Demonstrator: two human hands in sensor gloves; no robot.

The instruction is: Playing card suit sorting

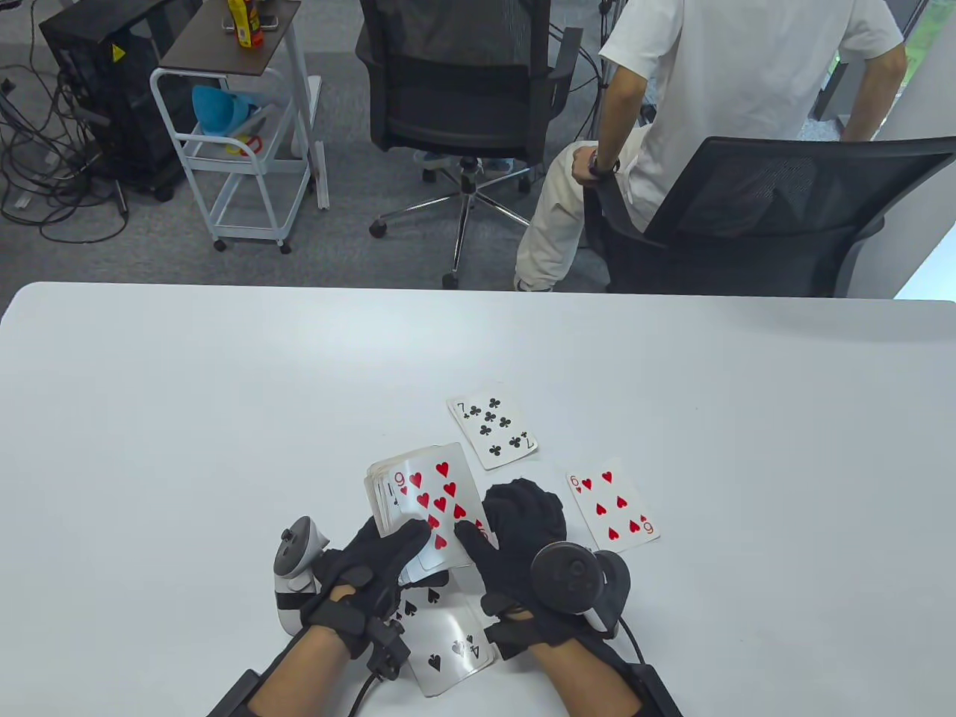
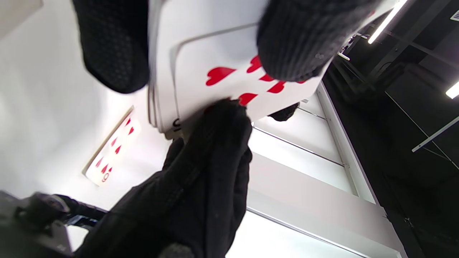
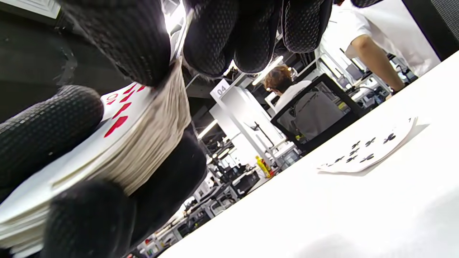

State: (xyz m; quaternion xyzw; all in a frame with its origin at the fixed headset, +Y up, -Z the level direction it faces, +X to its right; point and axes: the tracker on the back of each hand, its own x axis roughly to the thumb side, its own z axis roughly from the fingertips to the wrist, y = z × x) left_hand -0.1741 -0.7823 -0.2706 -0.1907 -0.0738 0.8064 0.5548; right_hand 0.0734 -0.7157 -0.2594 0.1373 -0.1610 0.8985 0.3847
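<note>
I count three single cards lying face up on the white table (image 1: 224,388): a seven of clubs (image 1: 492,429) just above the middle of the table view, a six of hearts (image 1: 613,506) to its lower right, and a four of spades (image 1: 448,646) near the bottom edge between my wrists, partly hidden under my hands. There is one deck (image 1: 388,493), face up with a nine of hearts (image 1: 437,497) on top, held off the table just below and left of the seven. My left hand (image 1: 373,567) grips the deck from the lower left, thumb curled over the top card and fingers beneath it; the right wrist view shows the thick stack edge (image 3: 157,143) clamped between gloved fingers. My right hand (image 1: 515,538) has its thumb pressed on the nine's lower right corner, the other fingers curled behind the card's right edge, so it pinches that card. The six of hearts sits just right of my right hand and the seven well clear above it. Each hand carries one tracker: a white one (image 1: 295,564) on the left, a dark one (image 1: 579,579) on the right. Beyond the table's far edge, across the top of the frame, I see two black office chairs, the middle one (image 1: 463,89) empty, the right one (image 1: 747,216) with a person in a white shirt (image 1: 732,67) seated facing away. At upper left stand one white cart (image 1: 239,149) with a yellow bottle (image 1: 244,22) on it, and a black cabinet (image 1: 112,82) with cables across grey carpet.
</note>
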